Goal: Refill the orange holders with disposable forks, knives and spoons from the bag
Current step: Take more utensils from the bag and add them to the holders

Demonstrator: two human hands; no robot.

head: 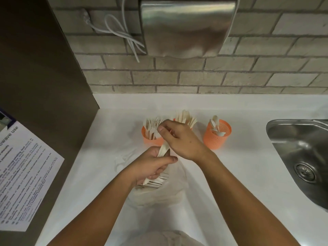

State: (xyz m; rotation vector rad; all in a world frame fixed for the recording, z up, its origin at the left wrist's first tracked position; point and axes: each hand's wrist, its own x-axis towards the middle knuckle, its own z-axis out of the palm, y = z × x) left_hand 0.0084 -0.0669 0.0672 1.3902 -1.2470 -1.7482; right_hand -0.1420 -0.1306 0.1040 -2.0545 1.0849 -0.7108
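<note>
The left hand (152, 166) grips a bunch of pale cutlery (156, 180) just over the open top of the clear bag (159, 196), which sits on the white counter (239, 174) close to the person. The right hand (181, 137) pinches the top of one long piece (164, 148) with its thumb and fingers, and the low end of that piece is tucked in the left hand's grip. I cannot tell if it is a fork, a knife or a spoon, because the fingers hide its top. Behind the hands, the left holder (150, 141) has forks (154, 122), and the right holder (215, 141) has only a few spoons (215, 121). The knives (185, 118) stand up between those two holders, just behind the right hand. I think a few things could go wrong. If the one piece is pulled fast, it may drag others out, and they would fall on the counter. If the left hand lets go a bit, the whole bunch could slip and scatter. The bag is soft, so it could flop over and spill. The right hand is close to the knives and could bump them over. The piece could also land with the wrong kind.
</note>
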